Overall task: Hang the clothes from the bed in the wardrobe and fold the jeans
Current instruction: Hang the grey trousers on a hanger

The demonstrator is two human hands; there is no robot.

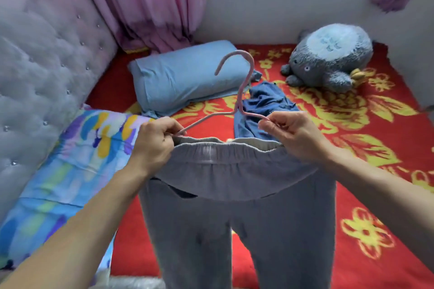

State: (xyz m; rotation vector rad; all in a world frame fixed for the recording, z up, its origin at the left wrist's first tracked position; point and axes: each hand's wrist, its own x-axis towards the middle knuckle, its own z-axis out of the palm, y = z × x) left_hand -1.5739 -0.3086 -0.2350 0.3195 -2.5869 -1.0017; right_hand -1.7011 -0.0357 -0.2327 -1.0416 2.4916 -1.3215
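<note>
Grey sweatpants (237, 195) hang in front of me, waistband up and legs dropping toward the bottom of the view. A pink hanger (244, 82) rises above the waistband, hook upward. My left hand (155, 143) grips the hanger's left arm together with the left side of the waistband. My right hand (293, 134) pinches the hanger's right arm at the right side of the waistband. A crumpled blue garment (265, 103) lies on the bed behind the hanger.
The bed has a red blanket with yellow flowers (366, 195). A blue pillow (185, 77) and a grey plush toy (328, 58) lie at the back. A multicoloured quilt (70, 166) lies left, by the tufted headboard (42, 58). Pink curtains (150, 0) hang behind.
</note>
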